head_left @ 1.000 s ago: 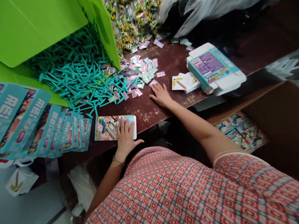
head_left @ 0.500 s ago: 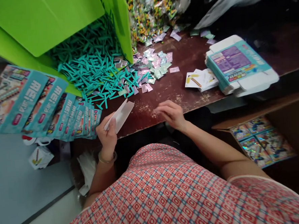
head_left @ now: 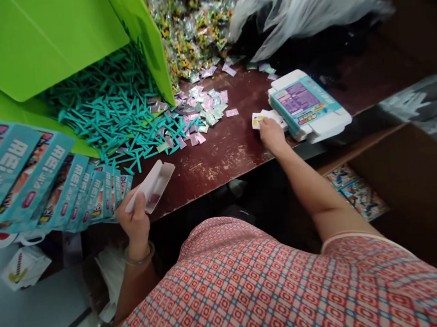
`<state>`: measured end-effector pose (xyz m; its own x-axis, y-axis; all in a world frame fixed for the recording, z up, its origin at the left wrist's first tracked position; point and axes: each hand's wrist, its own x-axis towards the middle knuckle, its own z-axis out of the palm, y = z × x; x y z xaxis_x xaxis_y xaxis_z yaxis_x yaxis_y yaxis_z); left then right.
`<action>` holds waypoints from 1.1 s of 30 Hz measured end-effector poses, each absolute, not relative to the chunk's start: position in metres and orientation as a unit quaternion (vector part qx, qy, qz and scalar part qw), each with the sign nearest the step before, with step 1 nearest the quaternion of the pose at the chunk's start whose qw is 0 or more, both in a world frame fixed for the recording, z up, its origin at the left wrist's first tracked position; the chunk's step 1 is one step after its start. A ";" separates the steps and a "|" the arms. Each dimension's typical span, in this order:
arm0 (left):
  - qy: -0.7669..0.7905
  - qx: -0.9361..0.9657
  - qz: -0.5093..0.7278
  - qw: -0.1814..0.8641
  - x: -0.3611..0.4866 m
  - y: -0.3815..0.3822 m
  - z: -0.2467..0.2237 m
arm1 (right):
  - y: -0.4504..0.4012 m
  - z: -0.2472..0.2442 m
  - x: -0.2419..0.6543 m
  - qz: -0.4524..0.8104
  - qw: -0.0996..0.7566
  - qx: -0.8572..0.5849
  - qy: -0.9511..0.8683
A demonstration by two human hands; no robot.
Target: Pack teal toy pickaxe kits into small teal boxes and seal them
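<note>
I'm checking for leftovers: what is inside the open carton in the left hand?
Only pale inner walls show in the carton, with no contents visible. Its near panel and the left hand hide the rest.

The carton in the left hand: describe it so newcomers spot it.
From the green bin, follow the turquoise sticks to the near table edge. There the left hand holds the carton, its white inside showing, unlike the printed boxes alongside.

Bare tabletop (head_left: 218, 156), sticks (head_left: 107, 123) left, seemingly cartons (head_left: 303, 99) right
</note>
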<state>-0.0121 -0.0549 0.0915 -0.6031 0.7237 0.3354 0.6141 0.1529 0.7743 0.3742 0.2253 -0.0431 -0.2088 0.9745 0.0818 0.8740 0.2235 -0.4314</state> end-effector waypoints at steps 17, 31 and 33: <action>0.713 0.468 0.496 0.161 0.015 -0.024 0.103 | 0.222 -0.022 0.413 0.213 0.302 -0.619 -0.693; 0.697 0.506 0.489 0.142 0.021 -0.032 0.114 | 0.076 0.081 0.163 0.201 0.316 -0.011 -0.927; 0.705 0.499 0.494 0.097 0.017 -0.044 0.115 | 0.092 0.077 0.171 0.244 0.348 -0.044 -0.904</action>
<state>0.0167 -0.0438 0.1151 -0.4839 0.7994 0.3559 0.6073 0.0139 0.7944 0.1709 0.0924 0.0774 -0.7538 0.2491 0.6080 -0.0906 0.8771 -0.4717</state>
